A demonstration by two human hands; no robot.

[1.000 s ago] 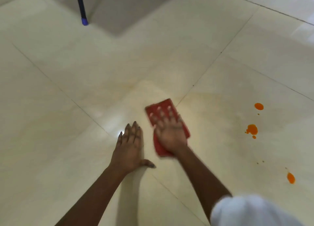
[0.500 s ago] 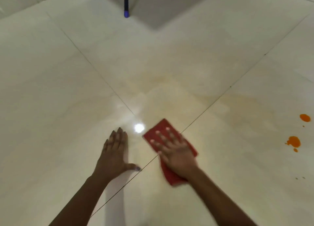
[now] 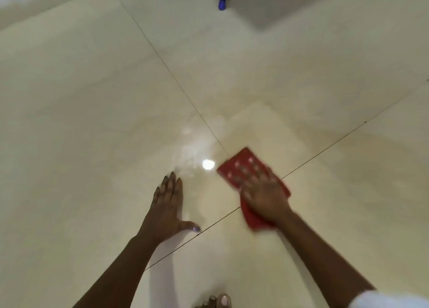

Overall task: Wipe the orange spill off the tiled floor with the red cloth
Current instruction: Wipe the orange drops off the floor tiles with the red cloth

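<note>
**Wiping posture, head view.** The red cloth [image 3: 236, 168] lies flat on the tiled floor [image 3: 92, 99], right of centre, covering the point where two grout lines meet. We read its long axis as running from far-left to near-right, roughly in line with the forearm, with the far short edge pointing away and leftward. The right hand [image 3: 264, 195] presses on it with fingers straight and spread, motion-blurred. The left hand [image 3: 166, 211] lies flat on bare tile beside it, fingers together and thumb out. A light glare [image 3: 208, 164] sits between them. A blue-tipped leg [image 3: 222, 2] stands well beyond. Toes [image 3: 219, 301] and a white sleeve [image 3: 385, 302] show at the bottom edge.
</note>
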